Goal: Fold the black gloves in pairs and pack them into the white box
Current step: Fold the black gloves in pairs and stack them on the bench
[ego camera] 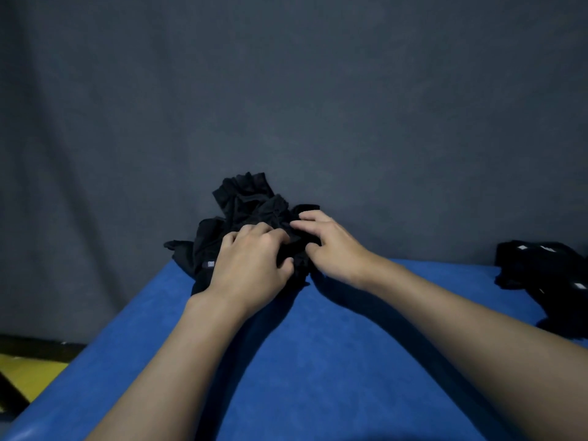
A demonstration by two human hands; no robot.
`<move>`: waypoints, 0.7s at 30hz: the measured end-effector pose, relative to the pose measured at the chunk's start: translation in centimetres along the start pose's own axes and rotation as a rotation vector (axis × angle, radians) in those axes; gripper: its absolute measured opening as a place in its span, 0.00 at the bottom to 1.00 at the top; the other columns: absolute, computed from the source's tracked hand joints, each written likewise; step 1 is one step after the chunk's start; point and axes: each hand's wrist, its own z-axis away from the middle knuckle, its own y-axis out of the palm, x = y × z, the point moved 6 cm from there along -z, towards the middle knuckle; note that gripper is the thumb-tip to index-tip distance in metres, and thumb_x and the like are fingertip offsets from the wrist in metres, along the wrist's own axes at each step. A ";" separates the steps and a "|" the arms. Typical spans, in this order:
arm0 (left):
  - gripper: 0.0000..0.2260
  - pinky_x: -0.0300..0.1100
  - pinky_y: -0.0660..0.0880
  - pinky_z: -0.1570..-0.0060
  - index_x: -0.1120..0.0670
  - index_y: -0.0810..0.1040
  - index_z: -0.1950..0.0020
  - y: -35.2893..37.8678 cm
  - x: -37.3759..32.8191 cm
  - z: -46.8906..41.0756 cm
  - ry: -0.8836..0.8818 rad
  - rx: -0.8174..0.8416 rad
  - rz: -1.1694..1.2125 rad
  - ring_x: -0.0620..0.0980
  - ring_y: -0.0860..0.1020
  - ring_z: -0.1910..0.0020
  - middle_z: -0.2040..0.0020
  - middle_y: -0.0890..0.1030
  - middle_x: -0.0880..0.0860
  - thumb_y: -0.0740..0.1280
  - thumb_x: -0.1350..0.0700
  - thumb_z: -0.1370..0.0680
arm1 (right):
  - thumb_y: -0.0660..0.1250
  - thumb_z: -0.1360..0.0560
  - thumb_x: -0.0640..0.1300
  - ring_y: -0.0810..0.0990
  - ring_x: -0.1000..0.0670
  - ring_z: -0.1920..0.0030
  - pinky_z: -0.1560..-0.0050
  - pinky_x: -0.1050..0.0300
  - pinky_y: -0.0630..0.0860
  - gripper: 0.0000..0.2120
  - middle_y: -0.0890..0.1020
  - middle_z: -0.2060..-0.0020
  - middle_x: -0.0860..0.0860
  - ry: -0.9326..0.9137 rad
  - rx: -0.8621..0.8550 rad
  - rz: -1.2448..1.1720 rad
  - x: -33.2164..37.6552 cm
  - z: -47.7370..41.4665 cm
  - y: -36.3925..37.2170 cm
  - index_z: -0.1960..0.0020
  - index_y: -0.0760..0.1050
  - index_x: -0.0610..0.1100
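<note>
A heap of black gloves (251,205) lies at the far edge of the blue table (286,361). Both of my hands are on the near side of the heap. My left hand (251,265) grips black fabric with curled fingers and thumb. Just to its right, my right hand (331,246) pinches the same bundle of fabric with its fingertips. A second pile of black gloves (550,281) with small white labels sits at the table's right edge. No white box is in view.
A dark grey cloth backdrop (286,90) hangs right behind the table's far edge. Beyond the table's left edge, low down, a yellow and black surface (28,374) shows.
</note>
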 end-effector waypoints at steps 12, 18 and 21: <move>0.20 0.50 0.63 0.33 0.46 0.70 0.30 -1.7 -1.2 0.1 -0.024 -0.153 0.175 0.49 0.70 0.34 0.34 0.72 0.45 0.65 0.46 0.21 | 0.56 0.23 0.30 0.73 0.63 0.56 0.54 0.70 0.68 0.24 0.68 0.32 0.58 -0.048 -0.166 -0.225 0.7 2.5 -5.1 0.31 0.73 0.45; 0.19 0.50 0.63 0.33 0.45 0.71 0.30 -1.3 -1.1 0.1 -0.045 -0.114 0.200 0.48 0.71 0.34 0.34 0.73 0.45 0.63 0.44 0.20 | 0.57 0.24 0.29 0.73 0.64 0.44 0.48 0.77 0.67 0.22 0.71 0.37 0.56 -0.031 -0.214 -0.250 0.1 4.0 -6.6 0.36 0.77 0.44; 0.19 0.50 0.62 0.32 0.45 0.71 0.30 -0.9 -1.2 0.2 -0.058 -0.068 0.189 0.48 0.70 0.33 0.33 0.72 0.45 0.63 0.44 0.20 | 0.59 0.26 0.28 0.76 0.53 0.42 0.45 0.71 0.70 0.20 0.74 0.43 0.51 -0.003 -0.226 -0.274 -0.8 4.4 -6.0 0.47 0.80 0.48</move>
